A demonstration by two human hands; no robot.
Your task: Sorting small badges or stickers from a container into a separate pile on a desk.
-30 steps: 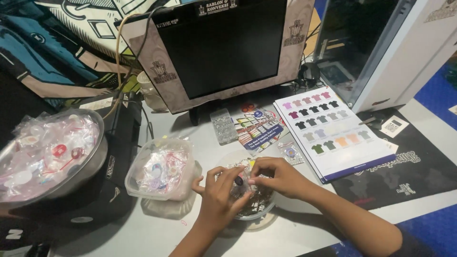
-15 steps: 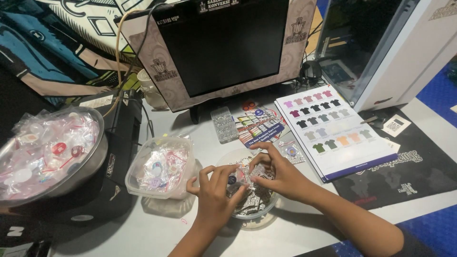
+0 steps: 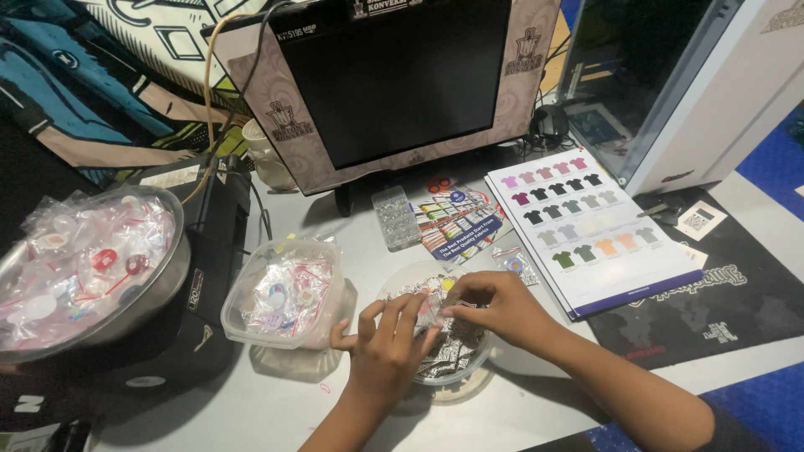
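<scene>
A small clear packet (image 3: 435, 311) is pinched between the fingertips of the left hand (image 3: 387, 347) and the right hand (image 3: 494, 308), directly above a round clear bowl (image 3: 402, 280) filled with small silvery pieces; both hands grip narrowly, closed on the packet. The bowl stands on the pale table (image 3: 251, 410), near its front edge. Compared with the frame half a second earlier, the two hands sit closer together over the bowl's middle and the left fingers are more spread. Just left of the bowl is a clear rectangular tub (image 3: 285, 293) of bagged badges; farther left, a metal bowl (image 3: 159, 289) holds more such bags. Behind the bowl lie a clear compartment box (image 3: 395, 218) and a colour-swatch leaflet (image 3: 456, 219); to the right, a shirt colour chart (image 3: 586, 226). A dark monitor (image 3: 394, 79) stands at the back.
</scene>
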